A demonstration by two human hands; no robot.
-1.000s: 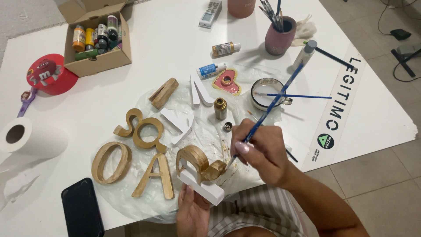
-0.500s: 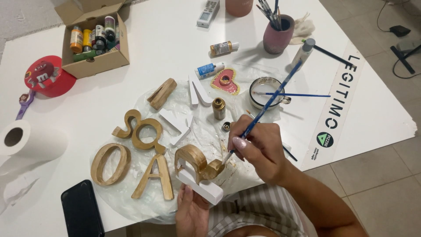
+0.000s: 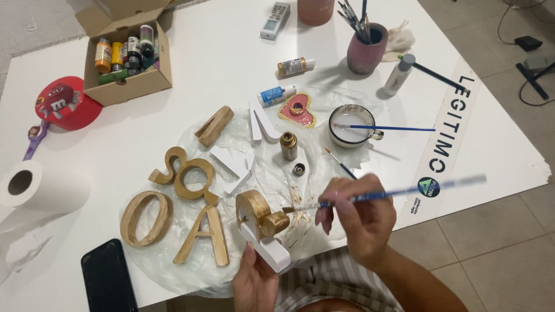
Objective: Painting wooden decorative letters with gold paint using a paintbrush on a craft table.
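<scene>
While the left hand [image 3: 254, 283] grips the white, unpainted end of a wooden letter [image 3: 263, 228] from below, thumb up along its side, the right hand [image 3: 358, 222] pinches a blue-handled paintbrush [image 3: 370, 196] between thumb and fingertips. The brush tip touches the gold-painted part of the letter, just left of the right hand, and the handle runs out blurred to the right. The letter is tilted, its gold half uppermost, over a sheet of clear plastic [image 3: 173, 266] spread on the white bench [image 3: 219, 63].

Left of the held letter, gold letters lie flat on the plastic: an A [image 3: 202, 237] nearest, an O [image 3: 145, 218] beyond it, and an ampersand [image 3: 185, 176] above them. White letter pieces [image 3: 234, 164] and a gold bar-shaped letter [image 3: 214, 126] lie farther from the hands. Just above the right hand stand a small gold paint bottle [image 3: 288, 145] with its cap [image 3: 299, 169] beside it, a second brush [image 3: 340, 163], and a glass cup [image 3: 351, 125] with a blue brush laid across it. A red heart-shaped dish [image 3: 298, 110] sits near the cup. Well beyond, a pink pot of brushes [image 3: 366, 46], a cardboard box of paint bottles [image 3: 130, 58], a red round tin [image 3: 63, 103] and a paper towel roll [image 3: 40, 188] rest on the bench. A black phone [image 3: 107, 280] lies to the left of the left hand.
</scene>
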